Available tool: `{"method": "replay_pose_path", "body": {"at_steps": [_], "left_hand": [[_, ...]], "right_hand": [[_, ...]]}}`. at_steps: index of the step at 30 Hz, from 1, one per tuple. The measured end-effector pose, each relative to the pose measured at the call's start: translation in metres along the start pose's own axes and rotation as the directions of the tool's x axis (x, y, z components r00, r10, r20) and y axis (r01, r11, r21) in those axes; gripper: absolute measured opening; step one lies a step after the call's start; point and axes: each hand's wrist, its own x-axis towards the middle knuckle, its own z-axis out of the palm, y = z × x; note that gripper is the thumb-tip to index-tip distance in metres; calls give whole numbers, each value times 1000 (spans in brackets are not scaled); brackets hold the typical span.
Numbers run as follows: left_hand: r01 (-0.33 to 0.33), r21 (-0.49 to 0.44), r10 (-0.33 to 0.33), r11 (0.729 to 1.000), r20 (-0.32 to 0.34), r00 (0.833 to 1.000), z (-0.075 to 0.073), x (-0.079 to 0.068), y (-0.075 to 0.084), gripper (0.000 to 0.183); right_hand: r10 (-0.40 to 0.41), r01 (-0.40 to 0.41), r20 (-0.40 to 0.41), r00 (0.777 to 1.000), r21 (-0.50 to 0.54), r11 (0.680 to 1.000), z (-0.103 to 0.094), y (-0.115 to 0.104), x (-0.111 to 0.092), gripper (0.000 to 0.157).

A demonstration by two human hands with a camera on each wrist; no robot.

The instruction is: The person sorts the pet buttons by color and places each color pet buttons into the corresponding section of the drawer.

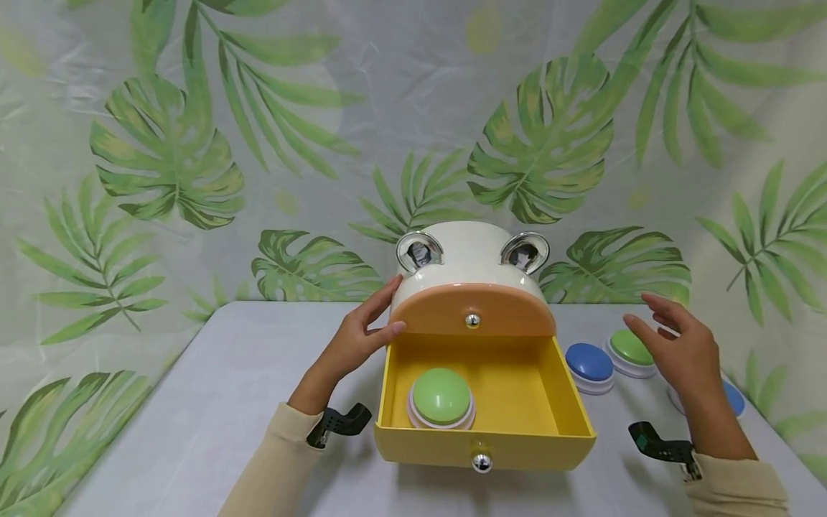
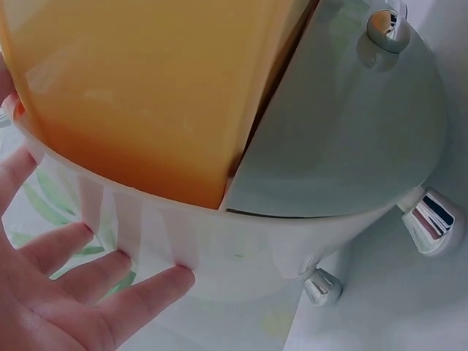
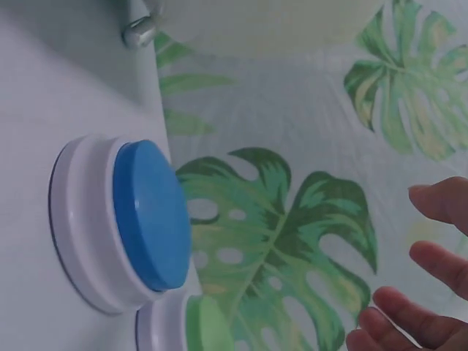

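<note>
A white frog-like drawer box (image 1: 472,251) with silver-rimmed eyes stands on the table, its yellow drawer (image 1: 571,388) pulled out. Inside the drawer, at the left, sits a green push button (image 1: 441,396) on a white base. My left hand (image 1: 352,334) touches the box's left side; in the left wrist view its spread fingertips (image 2: 179,281) rest on the white wall. My right hand (image 1: 685,348) hovers with nothing in it, to the right of the box. Near it are a blue button (image 3: 153,216) and a green button (image 3: 208,322); another blue button (image 1: 734,398) is partly hidden behind the hand.
An orange upper drawer (image 1: 426,312) with a silver knob sits closed above the yellow one. Silver feet (image 2: 431,223) hold the box off the white table (image 1: 258,359). A leaf-patterned cloth (image 1: 413,108) hangs behind the table's back edge.
</note>
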Motion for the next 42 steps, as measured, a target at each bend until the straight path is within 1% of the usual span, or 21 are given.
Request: {"method": "replay_pose_path", "body": {"at_steps": [5, 12, 20, 26, 33, 38, 42], "left_hand": [[-1, 4, 1, 1000, 2, 1000, -1, -1, 1, 67], [-5, 9, 5, 1000, 3, 1000, -2, -1, 2, 67], [-7, 2, 7, 1000, 5, 1000, 0, 0, -2, 66], [-6, -2, 6, 1000, 7, 1000, 0, 0, -4, 67], [-5, 0, 5, 1000, 3, 1000, 0, -1, -4, 67], [-6, 0, 6, 1000, 4, 1000, 0, -1, -4, 67], [-9, -1, 9, 1000, 4, 1000, 0, -1, -4, 66]], "right_hand": [[23, -24, 12, 1000, 8, 1000, 5, 10, 5, 70], [53, -53, 5, 999, 13, 999, 10, 23, 7, 71], [93, -93, -25, 995, 6, 996, 15, 41, 9, 68], [113, -113, -4, 994, 0, 994, 20, 52, 11, 70], [155, -155, 31, 987, -10, 988, 26, 64, 11, 74], [152, -151, 39, 988, -31, 988, 29, 71, 10, 74], [159, -158, 49, 986, -26, 987, 31, 76, 10, 75]]}}
